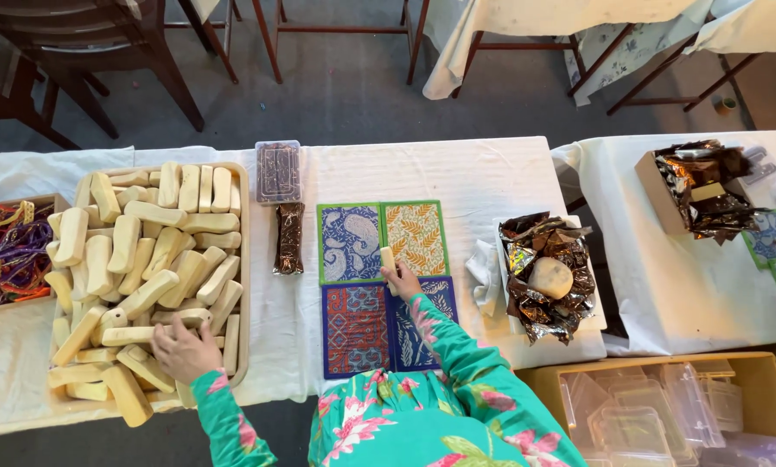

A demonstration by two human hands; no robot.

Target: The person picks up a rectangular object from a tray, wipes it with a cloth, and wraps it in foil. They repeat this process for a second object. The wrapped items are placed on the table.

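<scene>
Your left hand (183,350) rests, fingers spread and loosely curled, on the heap of pale cream bars (146,268) that fills the shallow wooden tray (244,259) at the left of the bench (457,173). It touches the bars near the tray's front edge, but you cannot tell from this view whether the fingers have closed on one. Your right hand (402,281) is well apart from it, out over the middle of the bench, with fingers clamped on a single cream bar (388,259) held upright. That bar stands over the meeting point of four patterned cloth squares laid in a block: a blue paisley square (349,242) and a yellow leaf-print square (415,236) at the back, a red geometric square (355,329) and a dark blue floral square (422,324) in front, the last partly under your sleeve.

Between the tray and the cloth squares lie a clear plastic box (278,171) with dark contents and, just in front of it, a narrow foil-wrapped piece (289,238). To the right of the squares sits a crumpled sheet of shiny foil (543,285) with a round pale lump (550,278) on it, and a white cloth (483,272) beside that. A box of coloured ribbons (7,251) sits at the far left. Below the bench at the right, a cardboard box holds clear plastic cases (656,411).
</scene>
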